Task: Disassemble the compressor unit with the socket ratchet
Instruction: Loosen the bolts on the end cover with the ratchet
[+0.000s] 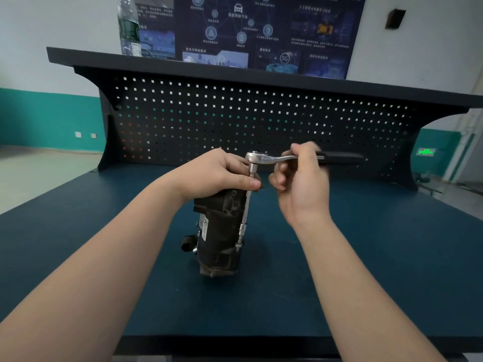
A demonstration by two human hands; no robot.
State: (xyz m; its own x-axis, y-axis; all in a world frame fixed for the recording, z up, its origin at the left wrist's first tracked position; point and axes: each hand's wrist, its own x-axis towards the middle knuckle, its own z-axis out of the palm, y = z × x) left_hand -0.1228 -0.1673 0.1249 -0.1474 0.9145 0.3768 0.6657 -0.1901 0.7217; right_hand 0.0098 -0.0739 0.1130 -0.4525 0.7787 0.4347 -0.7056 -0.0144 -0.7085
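Head view: my left hand (219, 173) grips the black compressor unit (218, 231), upright mid-frame on the blue bench (366, 257).
My right hand (303, 178) pinches the chrome socket ratchet (266, 159); dark pegboard (261, 121) behind.

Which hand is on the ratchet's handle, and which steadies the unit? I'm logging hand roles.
The right hand pinches the ratchet by its handle. The left hand sits atop the compressor unit, thumb against the extension bar.

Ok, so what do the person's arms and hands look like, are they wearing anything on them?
Both forearms are bare right up to the frame's lower edge: no sleeves show. The left hand and right hand wear no gloves, and no rings, watch or wristband can be seen. Fingernails are short and unpainted.
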